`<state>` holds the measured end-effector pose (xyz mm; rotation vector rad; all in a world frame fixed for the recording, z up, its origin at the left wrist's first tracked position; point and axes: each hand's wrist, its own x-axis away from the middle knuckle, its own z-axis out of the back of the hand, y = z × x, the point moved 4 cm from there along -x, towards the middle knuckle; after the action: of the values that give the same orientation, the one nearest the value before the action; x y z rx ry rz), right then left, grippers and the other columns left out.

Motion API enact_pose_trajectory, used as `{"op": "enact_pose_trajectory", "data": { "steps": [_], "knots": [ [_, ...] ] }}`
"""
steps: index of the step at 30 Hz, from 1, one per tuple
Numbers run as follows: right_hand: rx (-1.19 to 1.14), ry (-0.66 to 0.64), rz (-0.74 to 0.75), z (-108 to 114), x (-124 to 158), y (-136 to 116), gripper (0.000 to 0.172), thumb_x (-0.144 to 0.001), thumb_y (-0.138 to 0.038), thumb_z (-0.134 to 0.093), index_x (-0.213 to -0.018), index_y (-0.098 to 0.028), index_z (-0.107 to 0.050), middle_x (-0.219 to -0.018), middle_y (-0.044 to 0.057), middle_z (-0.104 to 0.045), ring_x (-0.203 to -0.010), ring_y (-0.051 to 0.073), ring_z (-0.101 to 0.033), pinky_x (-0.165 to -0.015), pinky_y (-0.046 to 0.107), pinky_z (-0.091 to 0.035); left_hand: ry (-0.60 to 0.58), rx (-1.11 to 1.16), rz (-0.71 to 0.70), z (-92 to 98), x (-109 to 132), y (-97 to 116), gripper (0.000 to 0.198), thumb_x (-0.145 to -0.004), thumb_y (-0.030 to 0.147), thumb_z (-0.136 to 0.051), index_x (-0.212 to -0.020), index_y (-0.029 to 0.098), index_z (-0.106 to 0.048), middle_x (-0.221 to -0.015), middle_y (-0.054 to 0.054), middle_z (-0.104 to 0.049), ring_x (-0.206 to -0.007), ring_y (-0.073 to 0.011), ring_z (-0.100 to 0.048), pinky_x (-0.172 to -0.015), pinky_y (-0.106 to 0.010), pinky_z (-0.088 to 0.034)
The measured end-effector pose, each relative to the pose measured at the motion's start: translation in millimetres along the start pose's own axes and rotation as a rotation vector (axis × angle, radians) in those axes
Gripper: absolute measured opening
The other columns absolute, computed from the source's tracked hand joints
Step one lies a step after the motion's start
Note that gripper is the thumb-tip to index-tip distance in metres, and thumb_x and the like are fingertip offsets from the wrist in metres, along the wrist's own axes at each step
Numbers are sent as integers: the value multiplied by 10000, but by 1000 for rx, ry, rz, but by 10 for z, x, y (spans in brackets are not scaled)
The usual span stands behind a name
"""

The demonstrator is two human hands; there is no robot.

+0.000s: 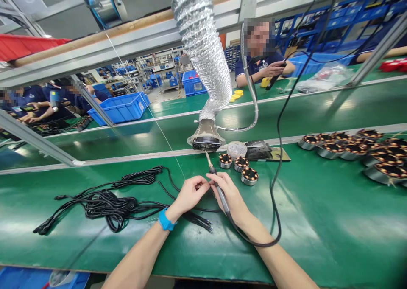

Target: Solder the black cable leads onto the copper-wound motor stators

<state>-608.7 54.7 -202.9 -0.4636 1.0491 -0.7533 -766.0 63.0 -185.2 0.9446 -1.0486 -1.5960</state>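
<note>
A soldering iron (pixel 221 197) rests in my right hand (pixel 231 195), its tip pointing up and away toward the fume hood. My left hand (pixel 192 192), with a blue band at the wrist, is closed close beside the right fingertips; whatever small thing it pinches is hidden. One black cable runs under both hands. Bundled black cables (pixel 111 206) lie to the left, and their stripped wire ends (pixel 203 223) come out below my left hand. Beyond my right hand stand a few small copper-wound stators (pixel 249 176) and a round tin (pixel 237 149).
A silver duct (pixel 210 60) hangs down to a hood (pixel 206 136) at the bench's back rail. Many stators (pixel 386 172) stand at the right. The iron's black cord loops at right. A co-worker (pixel 260 55) sits across the bench; blue bins (pixel 122 107) stand behind.
</note>
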Motion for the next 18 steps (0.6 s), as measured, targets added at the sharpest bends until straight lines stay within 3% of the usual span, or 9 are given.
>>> {"op": "enact_pose_trajectory", "data": {
  "steps": [5,11,18],
  "knots": [
    [30,7,7,-6,12,10,521,-973,-86,-490,-1440,-302,-567,-1173,81,-613,-1004,189,-700,-899,338,-633,-57,-34,3,23,9,41,189,-879,346,-676,-851,159,-685,-843,-33,-682,-780,-158,-604,-739,-258,-477],
    [25,121,5,63,24,-104,439,-1004,-128,-498,-1403,-290,-584,-1113,61,-600,-919,160,-695,-852,307,-635,-106,-14,38,41,-3,21,203,-882,357,-668,-840,159,-662,-799,-11,-646,-735,-137,-554,-697,-244,-428],
    [46,93,2,49,51,-141,429,-1004,-140,-508,-1402,-284,-579,-1123,57,-596,-923,149,-713,-867,292,-623,-177,114,110,49,-21,-21,259,-840,394,-730,-842,141,-674,-800,-14,-654,-717,-128,-548,-697,-252,-415]
  ]
}}
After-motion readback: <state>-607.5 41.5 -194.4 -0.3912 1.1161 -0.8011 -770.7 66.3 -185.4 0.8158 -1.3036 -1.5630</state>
